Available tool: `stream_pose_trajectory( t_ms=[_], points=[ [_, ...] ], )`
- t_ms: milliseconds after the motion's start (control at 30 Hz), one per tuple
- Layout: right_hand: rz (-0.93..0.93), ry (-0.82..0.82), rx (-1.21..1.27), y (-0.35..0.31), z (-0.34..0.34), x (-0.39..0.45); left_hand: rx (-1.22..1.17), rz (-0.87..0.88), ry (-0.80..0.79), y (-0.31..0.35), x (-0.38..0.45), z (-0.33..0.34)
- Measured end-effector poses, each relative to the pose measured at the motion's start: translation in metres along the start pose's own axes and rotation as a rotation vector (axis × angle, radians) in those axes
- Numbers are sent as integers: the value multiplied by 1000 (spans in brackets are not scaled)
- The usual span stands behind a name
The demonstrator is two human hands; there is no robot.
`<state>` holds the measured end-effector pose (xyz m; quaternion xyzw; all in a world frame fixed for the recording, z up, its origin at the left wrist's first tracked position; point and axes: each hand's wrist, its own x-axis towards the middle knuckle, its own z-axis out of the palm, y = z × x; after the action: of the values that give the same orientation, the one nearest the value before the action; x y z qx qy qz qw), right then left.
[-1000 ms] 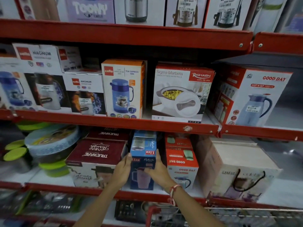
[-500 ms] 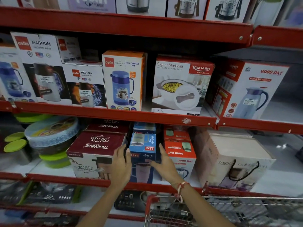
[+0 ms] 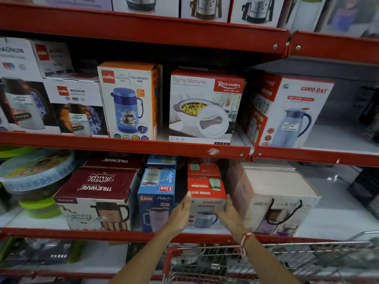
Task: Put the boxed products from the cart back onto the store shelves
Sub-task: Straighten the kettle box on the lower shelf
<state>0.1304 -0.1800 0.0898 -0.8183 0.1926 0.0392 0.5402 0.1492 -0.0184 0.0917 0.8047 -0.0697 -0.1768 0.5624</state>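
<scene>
2 bare forearms, no sleeves, red-and-white thread band (image 3: 245, 239) tied round the right wrist
</scene>
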Motion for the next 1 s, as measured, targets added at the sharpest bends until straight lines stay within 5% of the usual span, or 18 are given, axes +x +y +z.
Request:
stream_pose_trajectory(
  t_ms=[433, 533, 767, 1000],
  points=[
    [-140, -73, -205, 10, -13, -24, 57, 25, 20, -12, -18, 4],
    [-188, -28, -216, -9, -21, -22, 182, 139, 230, 11, -19, -4],
    [-610, 399, -44, -120, -79, 10, 211, 692, 804, 104, 14, -72],
    [-526, 159, -172, -169, -92, 57, 285, 328, 484, 150, 65, -101]
  ],
)
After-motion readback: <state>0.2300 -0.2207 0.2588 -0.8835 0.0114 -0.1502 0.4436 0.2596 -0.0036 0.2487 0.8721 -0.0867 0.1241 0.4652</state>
